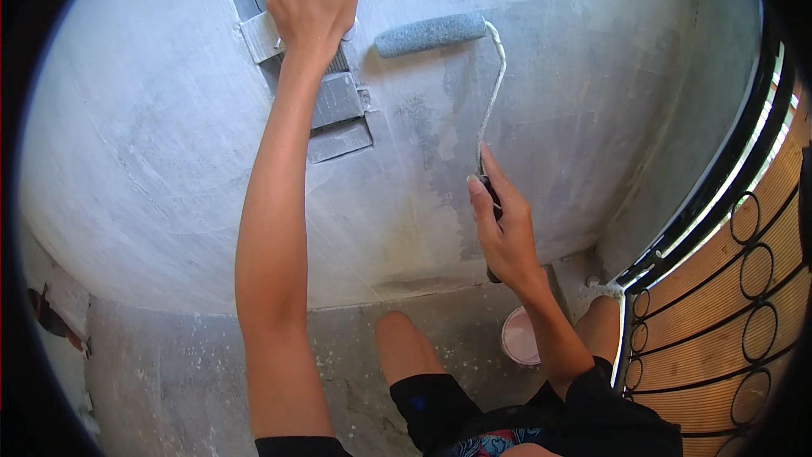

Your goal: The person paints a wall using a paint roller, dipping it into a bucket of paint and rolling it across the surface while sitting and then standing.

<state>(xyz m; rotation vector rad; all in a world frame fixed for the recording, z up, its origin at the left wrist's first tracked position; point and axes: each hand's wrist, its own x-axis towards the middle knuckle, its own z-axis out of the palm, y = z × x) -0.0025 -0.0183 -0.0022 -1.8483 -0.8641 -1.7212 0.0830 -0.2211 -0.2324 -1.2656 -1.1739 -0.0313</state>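
Note:
My right hand is closed round the dark handle of a paint roller, thumb along the grip. Its white-spattered wire frame rises to a fuzzy grey sleeve, which lies across the wall just right of the opening. My left hand is raised at a narrow slatted opening in the wall, its fingers curled and partly out of sight; I cannot tell what they grip. Below that hand, grey blocks and ledges sit inside the opening. Darker, damp-looking patches show on the wall below and right of the roller.
A small tub of pale pink paint stands on the speckled floor, beside my right forearm and knee. At the right is a black metal grille with rings, backed by ribbed tan sheeting. A dark object lies at far left.

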